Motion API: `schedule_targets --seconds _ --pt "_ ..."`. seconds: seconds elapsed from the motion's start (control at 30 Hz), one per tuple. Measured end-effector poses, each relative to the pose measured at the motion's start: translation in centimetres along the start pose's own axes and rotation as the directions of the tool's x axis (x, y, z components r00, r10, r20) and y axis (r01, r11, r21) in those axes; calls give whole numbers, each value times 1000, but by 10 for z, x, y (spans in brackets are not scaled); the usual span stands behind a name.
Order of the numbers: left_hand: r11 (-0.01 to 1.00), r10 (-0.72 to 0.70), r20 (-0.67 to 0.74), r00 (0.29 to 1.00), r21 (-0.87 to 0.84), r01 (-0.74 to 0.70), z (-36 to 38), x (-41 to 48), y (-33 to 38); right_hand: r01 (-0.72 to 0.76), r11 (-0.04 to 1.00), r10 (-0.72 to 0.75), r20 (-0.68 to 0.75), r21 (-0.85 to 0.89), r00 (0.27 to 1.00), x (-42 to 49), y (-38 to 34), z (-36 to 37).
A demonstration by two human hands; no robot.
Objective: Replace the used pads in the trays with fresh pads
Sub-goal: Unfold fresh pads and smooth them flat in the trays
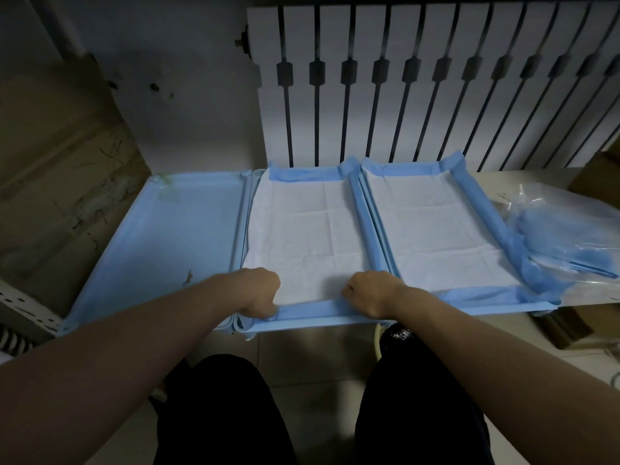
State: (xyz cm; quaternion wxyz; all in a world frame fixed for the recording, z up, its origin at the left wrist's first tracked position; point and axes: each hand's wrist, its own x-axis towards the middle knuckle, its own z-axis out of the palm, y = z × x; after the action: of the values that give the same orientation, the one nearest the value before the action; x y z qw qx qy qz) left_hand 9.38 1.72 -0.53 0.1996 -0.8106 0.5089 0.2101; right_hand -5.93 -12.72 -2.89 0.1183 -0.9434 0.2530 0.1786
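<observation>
Pads lie in two of the three pale blue trays lined up side by side across the middle of the frame. The middle pad, white with blue edging, fills the middle tray, and both hands work its near edge: the left hand is curled shut on the lower left corner of the blue border, and the right hand is closed in a fist, pressing or pinching the same border at the lower right. They seem to be tucking the edge over the tray's front rim.

Right of centre, the right tray already holds its own pad, spread flat with the blue border folded over the rims. At centre left, the left tray is bare, with a small dark fleck near its front. So two trays look done or nearly done, and one is left to line.

At the right edge, a clear plastic bag holds more folded blue pads. A white radiator fills the upper right.
</observation>
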Motion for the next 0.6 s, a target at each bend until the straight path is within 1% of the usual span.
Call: schedule_targets --seconds 0.03,0.1,0.17,0.2,0.23,0.3,0.37,0.5,0.57,0.6 --pt "998 -1 -31 1000 -59 0 -2 3 -1 -10 998 9 15 56 1000 2 -2 -6" --pt "993 -8 -172 985 -120 -13 -4 11 0 7 995 -10 25 98 1000 8 -5 -19" --pt "994 -21 -299 954 -106 -11 -3 19 3 -11 997 8 37 78 999 14 -4 -22" --pt "995 -16 -323 946 -94 -15 -1 24 4 -33 998 31 48 51 998 15 -3 -22" --pt "997 -15 -309 951 -80 -10 2 28 5 -49 999 48 58 19 997 16 -2 -20" --pt "998 -48 -195 980 -41 41 8 34 6 -60 998 62 83 -24 995 17 0 -18" --pt "996 -93 -105 990 3 94 14 40 4 -49 998 53 98 -48 994 19 3 -19" --pt "996 -94 -111 989 0 95 14 42 2 -40 995 54 144 -93 988 24 1 -23" --pt "996 -86 -134 987 -34 82 6 42 0 -45 997 52 114 -62 992 26 -4 -30" --pt "994 -94 -166 982 -67 84 3 43 -1 -58 997 61 71 -43 996 29 -6 -34"
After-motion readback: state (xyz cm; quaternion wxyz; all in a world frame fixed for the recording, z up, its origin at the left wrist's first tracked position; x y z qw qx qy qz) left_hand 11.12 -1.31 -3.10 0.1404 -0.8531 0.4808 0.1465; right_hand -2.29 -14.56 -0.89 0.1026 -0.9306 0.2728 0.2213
